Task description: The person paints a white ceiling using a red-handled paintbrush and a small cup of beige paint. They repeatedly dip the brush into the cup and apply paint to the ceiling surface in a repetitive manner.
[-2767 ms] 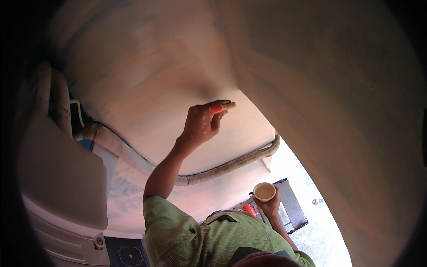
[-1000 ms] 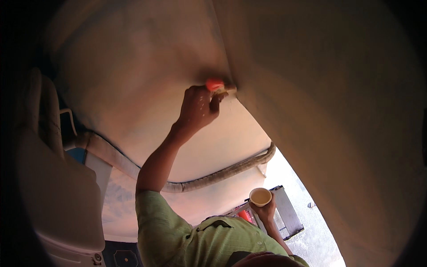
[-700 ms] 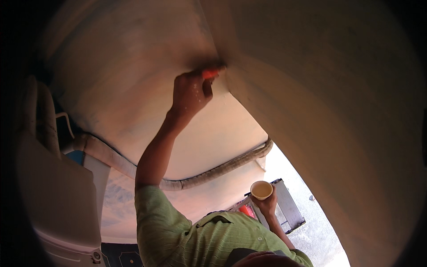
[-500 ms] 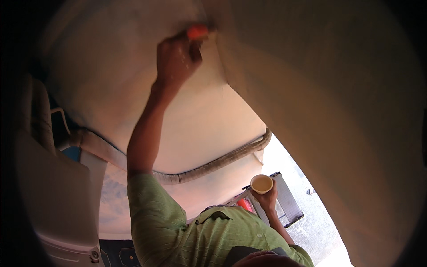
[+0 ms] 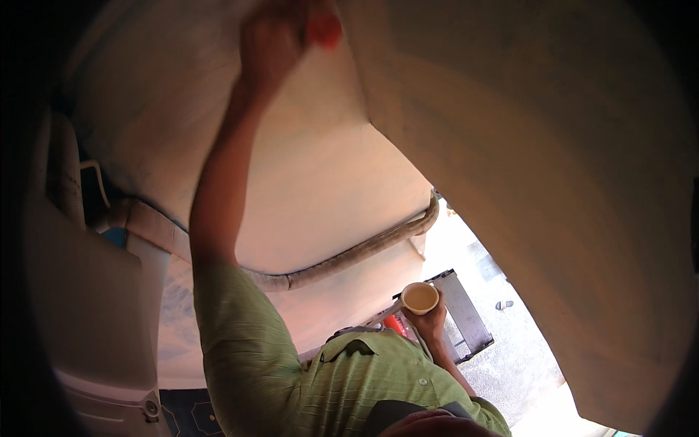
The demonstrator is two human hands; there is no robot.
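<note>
1. A person in a green shirt (image 5: 291, 371) reached the left hand (image 5: 273, 40) high overhead to the corner where two pale walls (image 5: 313, 182) met, the hand closed around an orange-handled tool (image 5: 324, 29), probably a brush; its working end was blurred and could not be made out.
2. The right hand (image 5: 429, 324) was held low by the chest, fingers wrapped round a small cup (image 5: 420, 297) of pale liquid, kept upright and level.
3. The cup looked light and thin-walled, and was judged easy to squash or spill; a loose grip round its middle, as shown, seemed the safest hold.
4. The tool appeared light and stiff, best gripped on its orange handle, clear of any wet end.
5. A thick pipe (image 5: 349, 255) ran along the wall below the raised arm, and a dark ladder step (image 5: 466, 320) stood beneath the cup.
</note>
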